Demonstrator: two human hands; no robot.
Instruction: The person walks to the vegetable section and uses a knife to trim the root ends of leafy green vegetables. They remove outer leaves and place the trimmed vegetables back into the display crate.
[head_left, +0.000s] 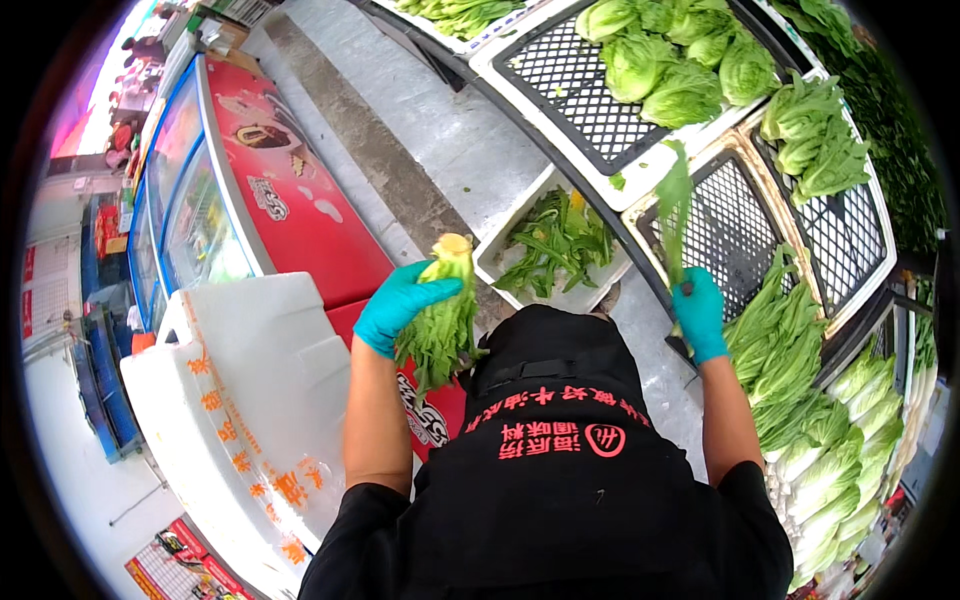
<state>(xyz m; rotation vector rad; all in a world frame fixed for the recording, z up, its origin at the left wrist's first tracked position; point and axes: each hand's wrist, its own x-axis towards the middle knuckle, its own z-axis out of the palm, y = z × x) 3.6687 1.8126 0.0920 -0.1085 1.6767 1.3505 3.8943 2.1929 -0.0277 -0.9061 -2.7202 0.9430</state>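
Observation:
My left hand (407, 306), in a teal glove, grips a leafy lettuce head (450, 300) whose pale cut stem end points up and whose leaves hang down. In my right hand (699, 313), gloved alike, is a long loose green leaf (675, 206) standing upright; a small dark object shows at the fingers, too little of it to name. Between and beyond the hands, a white bin (484, 251) on the floor holds loose green leaves (559, 244).
Black mesh shelf trays (555, 75) with lettuce heads (679, 82) fill the upper right. Long leafy greens (776, 337) and pale heads (825, 480) lie at the right. A white foam box (255, 360) and a red display freezer (292, 180) stand at the left.

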